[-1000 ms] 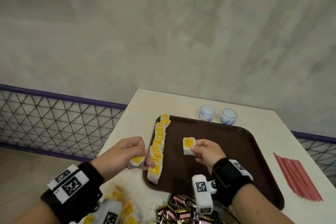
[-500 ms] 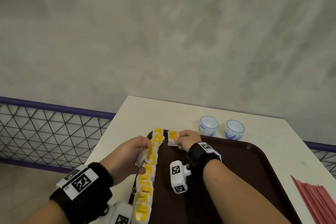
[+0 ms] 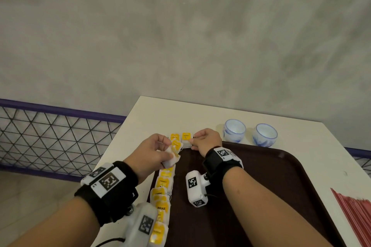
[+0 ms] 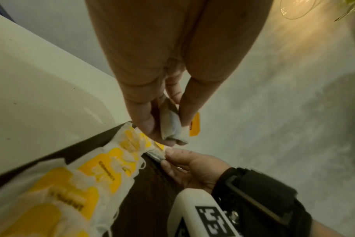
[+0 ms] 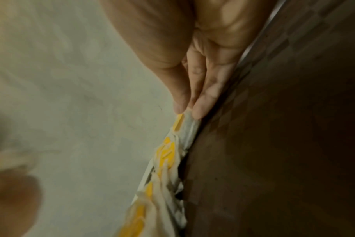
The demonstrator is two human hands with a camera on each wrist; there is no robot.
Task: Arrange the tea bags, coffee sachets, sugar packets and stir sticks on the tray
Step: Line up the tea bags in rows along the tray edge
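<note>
A: Left hand [image 3: 153, 151]: fingers and thumb pinching one tea bag [image 4: 173, 126] with a yellow tag, held above the row. Right hand [image 3: 206, 141]: thumb and fingertips pinching a second tea bag [image 3: 186, 140] at the far left corner of the tray [image 3: 261, 186], beside the row's far end.

B: Row of tea bags [image 3: 161, 192]?

A: Laid overlapping along the tray's left rim, running toward the camera. Count uncertain: the left hand covers the middle and the left wrist device hides the near end (one tag reads RELAX).

B: Tray itself?

A: One, dark brown, on a white table [image 3: 200, 114]; near edge cut off by the frame.

B: Other stock?

A: Two white-and-blue cups [image 3: 250, 133] on the table just past the tray's far rim. One bundle of red stir sticks [image 3: 355, 218] on the table, right of the tray, partly cut off, uncounted. Right wrist view blurred; only fingertips on the bag's edge can be made out.
</note>
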